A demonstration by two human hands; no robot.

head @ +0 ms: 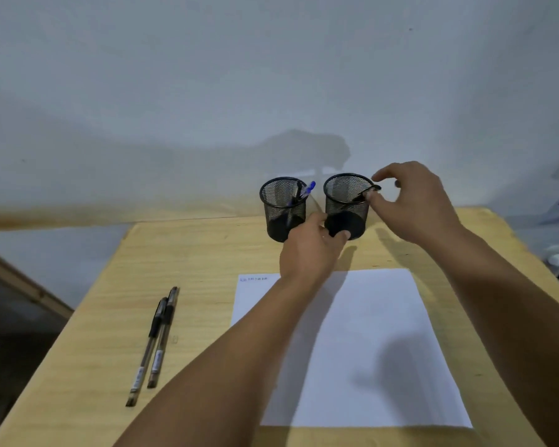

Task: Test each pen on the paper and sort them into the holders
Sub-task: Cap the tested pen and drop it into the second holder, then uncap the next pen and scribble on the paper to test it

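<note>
1. The left hand (310,250) grips the right mesh holder (347,204) low down, fingers clamped on its base.
2. The right hand (413,201) pinches a black pen (367,192) at that holder's rim.
3. The left holder (283,208) (blue pens inside) stands beside it; two pens (157,340) lie left of the paper (368,350) on the tabletop (181,253).

We see dim, cool, even light, soft shadows of our hands (413,201) on the paper (368,350) and wall (271,75), no glare, slight softness overall, wide-angle bending of the bench (110,317) edges, corners murky and out of focus.
</note>
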